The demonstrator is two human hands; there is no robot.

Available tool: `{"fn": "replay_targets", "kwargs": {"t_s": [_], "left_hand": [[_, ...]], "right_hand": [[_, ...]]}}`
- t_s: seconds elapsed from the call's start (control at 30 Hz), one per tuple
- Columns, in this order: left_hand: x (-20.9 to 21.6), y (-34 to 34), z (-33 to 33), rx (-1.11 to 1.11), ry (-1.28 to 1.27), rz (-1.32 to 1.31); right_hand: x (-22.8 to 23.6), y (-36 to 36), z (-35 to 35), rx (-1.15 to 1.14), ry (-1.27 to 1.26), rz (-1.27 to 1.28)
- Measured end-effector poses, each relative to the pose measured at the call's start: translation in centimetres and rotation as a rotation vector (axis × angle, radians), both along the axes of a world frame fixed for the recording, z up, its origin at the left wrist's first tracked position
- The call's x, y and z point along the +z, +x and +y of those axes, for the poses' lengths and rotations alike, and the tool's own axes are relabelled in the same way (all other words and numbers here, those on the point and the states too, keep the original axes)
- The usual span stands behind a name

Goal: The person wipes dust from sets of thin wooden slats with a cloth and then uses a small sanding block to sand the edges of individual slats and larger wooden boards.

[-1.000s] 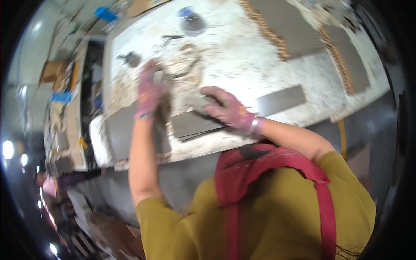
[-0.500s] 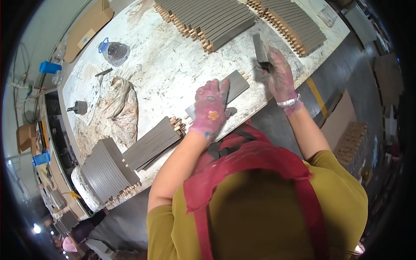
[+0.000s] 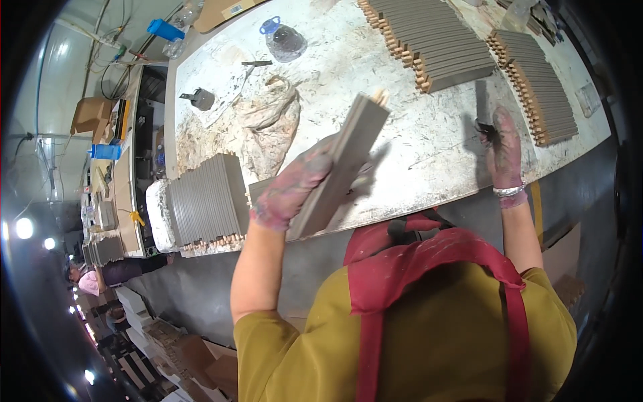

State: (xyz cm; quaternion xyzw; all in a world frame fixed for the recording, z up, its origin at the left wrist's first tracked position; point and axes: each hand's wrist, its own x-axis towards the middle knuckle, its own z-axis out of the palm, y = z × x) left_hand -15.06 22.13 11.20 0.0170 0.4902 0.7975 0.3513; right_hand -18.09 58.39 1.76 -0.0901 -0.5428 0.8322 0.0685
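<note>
My left hand (image 3: 295,184), in a stained pink glove, is closed around a grey wooden slat (image 3: 351,157). The slat is lifted off the white table (image 3: 415,167) and tilted, with light wooden dowels (image 3: 380,97) poking from its upper end. My right hand (image 3: 506,151), gloved too, is above the table's right part and grips a small grey block (image 3: 481,100); its lower part is dark and partly behind the fingers. Just behind my left hand, part of another grey slat (image 3: 260,190) shows beside a row of stacked slats (image 3: 206,201).
Two more rows of dowelled slats, a wide one (image 3: 435,50) and a narrower one (image 3: 546,90), lie at the far right. A crumpled stained cloth (image 3: 271,120), a clear jug (image 3: 287,45), a dark cup (image 3: 201,100) and a dark strip (image 3: 256,63) are farther left. A person (image 3: 94,280) stands beyond.
My left hand has picked the slat up off the table and tilted it upright. The right hand still holds the grey block, now lower and farther right. The whole view has shifted.
</note>
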Motion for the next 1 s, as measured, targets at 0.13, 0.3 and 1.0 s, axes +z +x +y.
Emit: {"fn": "replay_targets", "kwargs": {"t_s": [0.13,0.3,1.0], "left_hand": [[0.4,1.6,-6.0,0.070,-0.559,0.265],[2.0,2.2,-9.0,0.137,-1.050,0.619],[-4.0,4.4,-10.1,0.298,-1.273,1.240]], "right_hand": [[0.7,0.3,-3.6,0.081,0.062,0.001],[0.9,0.4,-6.2,0.136,0.129,-0.050],[3.4,0.9,-24.4,0.621,0.395,0.290]]}}
